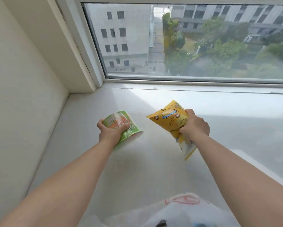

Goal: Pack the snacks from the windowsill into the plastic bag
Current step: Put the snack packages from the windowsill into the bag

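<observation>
My left hand (110,131) grips a green snack cup (131,131) around its lid end, tilted on its side above the windowsill (153,169). My right hand (194,125) grips a yellow snack bag (171,117) by its middle, crumpling it; the bag's lower end hangs down below the hand. Both snacks are lifted off the sill. A white plastic bag (178,212) with red print lies at the bottom edge of the view, between my forearms, with dark and blue things partly visible inside it.
A cream wall (23,95) closes off the sill on the left. The window (194,41) with its white frame stands at the back, looking down on buildings and trees. The sill stretches on to the right.
</observation>
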`<state>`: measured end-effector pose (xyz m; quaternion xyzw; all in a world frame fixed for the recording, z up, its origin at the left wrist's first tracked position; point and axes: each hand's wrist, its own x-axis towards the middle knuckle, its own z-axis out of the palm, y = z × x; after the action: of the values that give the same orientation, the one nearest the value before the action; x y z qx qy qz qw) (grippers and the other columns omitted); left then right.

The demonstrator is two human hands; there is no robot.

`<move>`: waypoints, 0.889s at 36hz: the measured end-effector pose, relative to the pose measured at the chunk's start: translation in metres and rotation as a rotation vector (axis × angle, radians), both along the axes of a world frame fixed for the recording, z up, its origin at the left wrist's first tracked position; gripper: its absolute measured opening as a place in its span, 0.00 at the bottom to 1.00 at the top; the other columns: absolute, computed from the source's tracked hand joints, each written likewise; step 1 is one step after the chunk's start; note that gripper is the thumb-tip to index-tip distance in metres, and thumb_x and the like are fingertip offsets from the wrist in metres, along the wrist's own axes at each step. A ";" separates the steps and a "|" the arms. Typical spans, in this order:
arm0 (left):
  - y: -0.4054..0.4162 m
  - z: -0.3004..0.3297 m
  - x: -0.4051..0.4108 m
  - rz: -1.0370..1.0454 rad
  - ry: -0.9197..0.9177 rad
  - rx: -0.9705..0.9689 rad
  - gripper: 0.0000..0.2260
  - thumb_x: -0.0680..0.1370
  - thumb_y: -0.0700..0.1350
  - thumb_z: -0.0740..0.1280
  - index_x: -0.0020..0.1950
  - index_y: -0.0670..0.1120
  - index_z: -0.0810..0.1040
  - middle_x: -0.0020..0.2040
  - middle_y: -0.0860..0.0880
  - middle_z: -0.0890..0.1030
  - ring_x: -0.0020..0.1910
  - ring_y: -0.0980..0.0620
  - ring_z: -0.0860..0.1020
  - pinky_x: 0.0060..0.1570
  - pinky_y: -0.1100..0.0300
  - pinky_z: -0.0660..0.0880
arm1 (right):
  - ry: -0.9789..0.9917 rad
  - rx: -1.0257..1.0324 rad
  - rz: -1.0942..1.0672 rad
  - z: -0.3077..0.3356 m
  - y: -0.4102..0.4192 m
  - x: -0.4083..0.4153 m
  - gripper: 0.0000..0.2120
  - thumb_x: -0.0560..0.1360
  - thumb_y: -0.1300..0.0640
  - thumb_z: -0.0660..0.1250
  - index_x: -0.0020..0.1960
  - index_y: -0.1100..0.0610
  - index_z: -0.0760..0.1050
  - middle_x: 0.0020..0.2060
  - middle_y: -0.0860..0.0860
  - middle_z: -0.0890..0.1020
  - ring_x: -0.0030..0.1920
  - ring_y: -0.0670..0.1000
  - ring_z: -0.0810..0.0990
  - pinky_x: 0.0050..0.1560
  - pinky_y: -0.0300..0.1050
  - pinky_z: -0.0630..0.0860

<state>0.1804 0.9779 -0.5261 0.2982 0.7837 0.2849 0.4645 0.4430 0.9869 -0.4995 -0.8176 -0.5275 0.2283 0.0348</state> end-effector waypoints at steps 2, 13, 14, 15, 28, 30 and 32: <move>-0.016 0.017 -0.001 -0.021 -0.016 0.078 0.47 0.62 0.59 0.77 0.71 0.57 0.50 0.65 0.47 0.70 0.59 0.44 0.73 0.62 0.48 0.71 | 0.017 0.060 -0.004 0.025 -0.019 -0.001 0.32 0.67 0.59 0.67 0.68 0.45 0.61 0.44 0.53 0.77 0.42 0.57 0.74 0.40 0.45 0.71; -0.121 0.128 0.011 -0.034 -0.162 0.499 0.45 0.65 0.51 0.78 0.71 0.58 0.51 0.67 0.48 0.69 0.61 0.48 0.74 0.63 0.48 0.72 | 0.184 0.380 -0.063 0.149 -0.150 -0.015 0.35 0.66 0.59 0.69 0.69 0.41 0.62 0.49 0.50 0.80 0.42 0.54 0.72 0.41 0.43 0.70; -0.129 0.135 0.011 -0.028 -0.179 0.519 0.45 0.65 0.51 0.78 0.71 0.59 0.50 0.67 0.48 0.69 0.61 0.48 0.73 0.63 0.48 0.72 | 0.198 0.398 -0.068 0.155 -0.159 -0.013 0.34 0.66 0.59 0.69 0.69 0.41 0.63 0.49 0.50 0.80 0.43 0.53 0.72 0.41 0.43 0.70; -0.140 0.144 0.012 -0.029 -0.203 0.543 0.44 0.66 0.51 0.78 0.71 0.59 0.50 0.67 0.48 0.69 0.61 0.48 0.73 0.63 0.49 0.72 | 0.218 0.416 -0.073 0.164 -0.173 -0.011 0.34 0.67 0.58 0.69 0.69 0.41 0.64 0.49 0.49 0.80 0.43 0.53 0.73 0.42 0.43 0.70; -0.291 0.168 0.043 -0.340 -0.431 0.728 0.42 0.57 0.49 0.77 0.61 0.67 0.55 0.62 0.46 0.70 0.56 0.48 0.78 0.47 0.52 0.81 | 0.583 0.541 -0.321 0.188 -0.315 0.025 0.36 0.52 0.52 0.71 0.61 0.46 0.74 0.50 0.47 0.81 0.54 0.55 0.78 0.58 0.56 0.75; -0.303 0.155 0.049 -0.406 -0.360 0.737 0.43 0.57 0.51 0.81 0.59 0.71 0.56 0.62 0.47 0.69 0.58 0.47 0.77 0.52 0.46 0.79 | 0.597 0.547 -0.351 0.185 -0.329 0.028 0.35 0.53 0.52 0.72 0.61 0.46 0.74 0.50 0.47 0.81 0.54 0.56 0.78 0.59 0.56 0.75; -0.312 0.139 0.054 -0.486 -0.214 0.775 0.45 0.56 0.52 0.82 0.61 0.70 0.55 0.64 0.49 0.68 0.61 0.49 0.74 0.55 0.48 0.78 | 0.600 0.547 -0.364 0.181 -0.343 0.027 0.33 0.55 0.53 0.74 0.61 0.47 0.74 0.49 0.47 0.80 0.54 0.56 0.78 0.58 0.55 0.74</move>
<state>0.2341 0.6659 -0.3868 0.5935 0.4746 0.4684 0.4506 0.4705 0.6442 -0.3186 -0.7553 -0.3825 0.2976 0.4412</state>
